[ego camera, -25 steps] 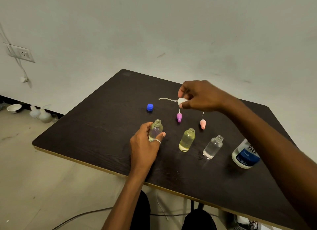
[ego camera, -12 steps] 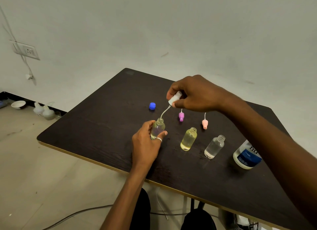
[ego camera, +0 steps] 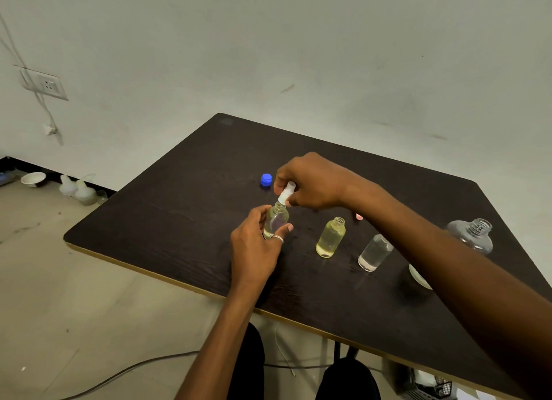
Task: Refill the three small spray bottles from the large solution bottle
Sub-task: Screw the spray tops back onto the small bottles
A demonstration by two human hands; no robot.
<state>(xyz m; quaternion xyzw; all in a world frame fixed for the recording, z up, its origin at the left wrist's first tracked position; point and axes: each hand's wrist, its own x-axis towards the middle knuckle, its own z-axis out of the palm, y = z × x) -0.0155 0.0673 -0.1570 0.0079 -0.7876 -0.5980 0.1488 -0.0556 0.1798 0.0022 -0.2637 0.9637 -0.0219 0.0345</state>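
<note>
Three small clear bottles stand in a row on the dark table [ego camera: 185, 208]. My left hand [ego camera: 257, 250] grips the left small bottle [ego camera: 276, 220] upright. My right hand [ego camera: 310, 181] holds a white spray head [ego camera: 286, 193] right over that bottle's neck, with its tube down inside. The middle small bottle [ego camera: 331, 236] holds yellowish liquid and stands uncapped. The right small bottle [ego camera: 375, 252] is clear and uncapped. The large solution bottle [ego camera: 473, 235] lies at the far right, uncapped and partly hidden by my right forearm. A pink spray head [ego camera: 359, 217] peeks out beside my right wrist.
A blue cap [ego camera: 266, 179] lies on the table behind my hands. The table's front edge runs diagonally below my left wrist. On the floor at left are a white bowl [ego camera: 33, 179] and plastic bottles [ego camera: 76, 187]. A cable [ego camera: 125, 369] trails across the floor.
My right hand has carried the white spray head down and left, feeding its tube into the left bottle. My left hand has kept its hold on that bottle.
</note>
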